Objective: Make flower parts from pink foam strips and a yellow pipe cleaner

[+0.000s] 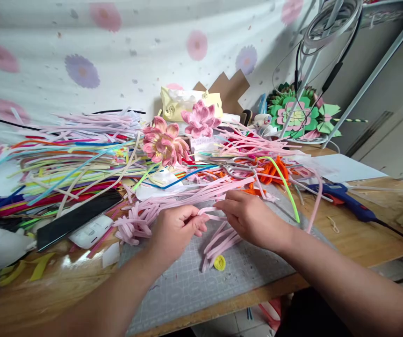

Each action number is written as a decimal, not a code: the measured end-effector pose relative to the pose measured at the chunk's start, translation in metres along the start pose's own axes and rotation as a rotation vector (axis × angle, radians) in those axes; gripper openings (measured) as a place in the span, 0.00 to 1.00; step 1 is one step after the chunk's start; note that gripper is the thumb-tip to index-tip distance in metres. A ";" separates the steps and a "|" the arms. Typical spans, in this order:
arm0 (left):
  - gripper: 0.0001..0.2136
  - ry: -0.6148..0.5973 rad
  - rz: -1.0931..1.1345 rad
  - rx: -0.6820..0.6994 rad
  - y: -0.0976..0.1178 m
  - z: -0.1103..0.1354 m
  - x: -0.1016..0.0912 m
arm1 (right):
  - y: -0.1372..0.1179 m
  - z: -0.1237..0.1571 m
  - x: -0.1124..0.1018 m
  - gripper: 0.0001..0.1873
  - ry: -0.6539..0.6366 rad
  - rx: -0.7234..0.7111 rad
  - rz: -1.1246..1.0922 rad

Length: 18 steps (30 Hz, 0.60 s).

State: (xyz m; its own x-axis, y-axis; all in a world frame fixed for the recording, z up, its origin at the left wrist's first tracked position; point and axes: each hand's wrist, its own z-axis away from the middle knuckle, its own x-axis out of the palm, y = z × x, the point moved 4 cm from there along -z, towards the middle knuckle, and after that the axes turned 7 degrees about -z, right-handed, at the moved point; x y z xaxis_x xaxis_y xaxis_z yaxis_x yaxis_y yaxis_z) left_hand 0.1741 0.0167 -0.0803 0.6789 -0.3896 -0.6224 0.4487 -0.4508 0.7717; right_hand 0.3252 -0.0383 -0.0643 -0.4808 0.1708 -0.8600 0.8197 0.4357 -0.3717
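Note:
A pale pink pipe cleaner (212, 214), bent into a narrow loop, spans the gap between my two hands. My left hand (178, 229) pinches one end between thumb and fingers. My right hand (245, 217) has its fingers closed on the other end. Below them, on the grey cutting mat (250, 271), lies a bundle of bent pink pipe cleaners (219, 243) beside a small yellow coil (219, 262). More pink pipe cleaners, folded into loops (134, 224), rest just left of my left hand.
Behind are scissors (240, 167), orange pipe cleaners (270, 171) and two pink flowers (164, 142). Piles of coloured pipe cleaners (64, 164) and a black phone (78, 220) lie to the left. A blue glue gun (345, 199) with a cord sits at right.

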 end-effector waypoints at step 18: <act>0.11 0.020 0.373 -0.140 -0.007 -0.005 -0.002 | -0.006 0.003 0.004 0.12 0.032 -0.042 0.132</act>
State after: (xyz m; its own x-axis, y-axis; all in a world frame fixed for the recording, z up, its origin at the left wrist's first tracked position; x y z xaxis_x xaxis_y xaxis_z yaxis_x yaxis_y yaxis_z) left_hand 0.1722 0.0246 -0.0843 0.8207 -0.4898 -0.2942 0.2429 -0.1669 0.9556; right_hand 0.3188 -0.0427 -0.0664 -0.3803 0.2570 -0.8885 0.8628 0.4446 -0.2407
